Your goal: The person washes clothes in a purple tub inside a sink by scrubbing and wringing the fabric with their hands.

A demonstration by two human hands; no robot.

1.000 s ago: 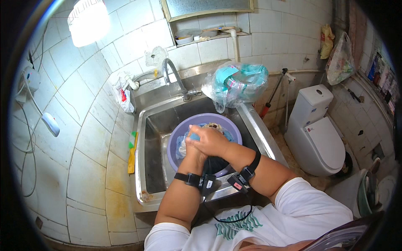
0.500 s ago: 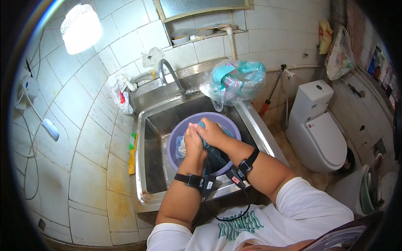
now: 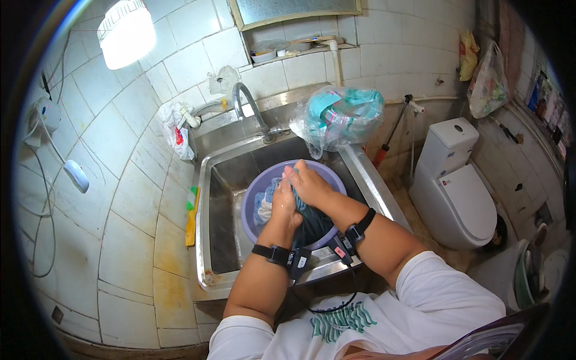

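Note:
A round purple basin (image 3: 263, 180) stands inside the steel sink (image 3: 223, 180). Over its middle, my left hand (image 3: 284, 199) and my right hand (image 3: 310, 185) are closed close together on a wet dark blue-green garment (image 3: 313, 228). Most of this cloth hangs below my palms into the basin, and a small bit shows between the hands. Light-blue and white cloth (image 3: 264, 207) lies to the left of my left hand in the basin. My fingers partly cover the gripped portion.
A curved faucet (image 3: 251, 108) rises behind the basin. On the sink's back right corner sits a clear plastic bag with turquoise contents (image 3: 339, 117). A yellow-and-green strip-like object (image 3: 191, 219) lies along the left edge. A white toilet (image 3: 459, 186) stands at right.
My hands have shifted slightly and the right hand's fingers now point more upward. The garment stays in my grip. The whole view has moved a little.

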